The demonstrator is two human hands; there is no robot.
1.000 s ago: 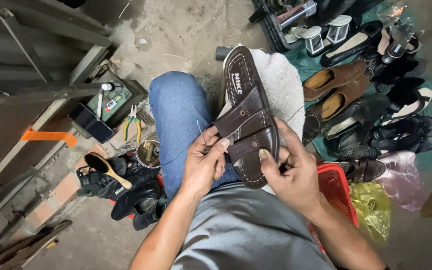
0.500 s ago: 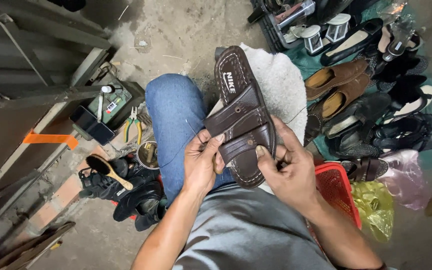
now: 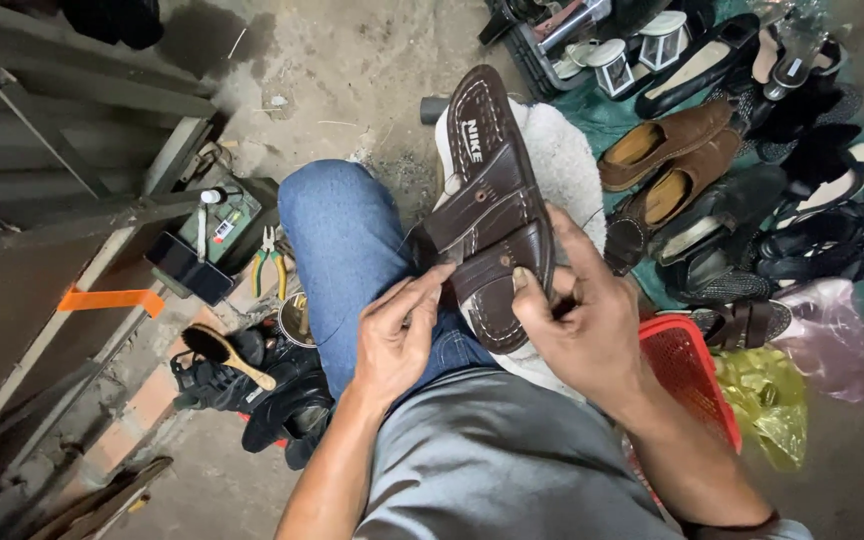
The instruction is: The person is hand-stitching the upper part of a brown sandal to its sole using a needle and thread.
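Rough grey concrete floor (image 3: 352, 70) filled the upper part of the frame, stained and littered with small scraps. Centre frame, a person sat with a blue-jeaned knee (image 3: 337, 225) raised and a dark brown leather sandal with pale stitching (image 3: 492, 210) lying across the lap, its heel end pointing up the frame over a white fleecy pad (image 3: 562, 160). The left hand (image 3: 397, 335) sat just left of the sandal's lower strap, its fingers (image 3: 422, 290) curled and pinched against the strap's edge, where a thin thread seemed to run, though it was too fine to be sure. The right hand (image 3: 577, 320) gripped the sandal from the right side, thumb pressed on top of the lower strap and the other fingers wrapped behind it.

At the right of the frame lay rows of footwear: tan suede loafers (image 3: 667, 150), black shoes (image 3: 732, 215) and dark strappy sandals (image 3: 827, 250) on a green sheet. A red mesh plastic basket (image 3: 687, 370) stood touching the right forearm, with a yellow plastic bag (image 3: 767, 400) just beside it. At the left, yellow-and-green-handled pliers (image 3: 270, 262) and a dark phone (image 3: 189, 268) rested near a green box. Lower left, a wooden-handled brush (image 3: 227, 355) lay on black sneakers (image 3: 252, 385).
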